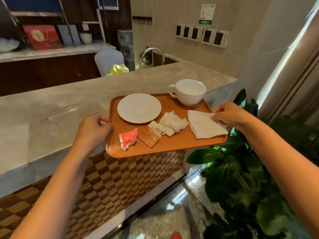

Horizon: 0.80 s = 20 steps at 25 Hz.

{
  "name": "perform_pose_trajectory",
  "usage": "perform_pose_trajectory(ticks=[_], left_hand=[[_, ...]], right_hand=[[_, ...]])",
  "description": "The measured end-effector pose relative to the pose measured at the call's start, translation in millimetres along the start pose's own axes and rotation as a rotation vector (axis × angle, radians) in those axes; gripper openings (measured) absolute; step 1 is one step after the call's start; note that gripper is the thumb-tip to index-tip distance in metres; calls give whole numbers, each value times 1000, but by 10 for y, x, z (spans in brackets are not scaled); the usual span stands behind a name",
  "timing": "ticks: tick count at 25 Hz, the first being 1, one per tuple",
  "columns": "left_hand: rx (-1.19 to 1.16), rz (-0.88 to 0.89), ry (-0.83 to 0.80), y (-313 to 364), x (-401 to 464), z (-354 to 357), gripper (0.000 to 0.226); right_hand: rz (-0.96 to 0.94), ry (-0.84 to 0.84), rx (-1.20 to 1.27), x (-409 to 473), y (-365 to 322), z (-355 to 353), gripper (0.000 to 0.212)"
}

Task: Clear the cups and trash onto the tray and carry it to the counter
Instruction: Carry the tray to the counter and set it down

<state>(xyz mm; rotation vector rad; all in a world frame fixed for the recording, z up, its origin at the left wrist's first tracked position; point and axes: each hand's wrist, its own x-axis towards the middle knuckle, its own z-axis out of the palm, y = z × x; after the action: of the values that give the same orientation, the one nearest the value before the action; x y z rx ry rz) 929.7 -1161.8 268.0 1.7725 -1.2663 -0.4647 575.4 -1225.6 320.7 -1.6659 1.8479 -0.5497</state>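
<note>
Left hand (94, 128) and right hand (229, 115) grip opposite tray (172, 144) edges — right also pinning folded napkin (205, 125), cup (189, 92), saucer (139, 107), wrappers aboard — tray partly over counter (51, 107).

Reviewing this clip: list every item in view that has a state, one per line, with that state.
tray: held by both short edges, partly over the counter
left hand: closed on the tray's left edge
right hand: closed on the right edge, thumb pinning the folded napkin
cup: upright, looks empty
saucer: bare, flat on the tray
tissue: crumpled
red packet: torn open
brown packet: lying flat
faucet: no water visible
</note>
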Motion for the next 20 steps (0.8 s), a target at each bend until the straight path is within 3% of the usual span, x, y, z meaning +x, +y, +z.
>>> perform_pose_trajectory(ticks=[11,20], left_hand=[[44,-147,183,178,1577,921,21],[215,-207,259,252,2194,1313,6]], right_hand=[[-125,-103,-10,2457,-383,-95,21],[-123,-235,-43,3610,-587,118,21]])
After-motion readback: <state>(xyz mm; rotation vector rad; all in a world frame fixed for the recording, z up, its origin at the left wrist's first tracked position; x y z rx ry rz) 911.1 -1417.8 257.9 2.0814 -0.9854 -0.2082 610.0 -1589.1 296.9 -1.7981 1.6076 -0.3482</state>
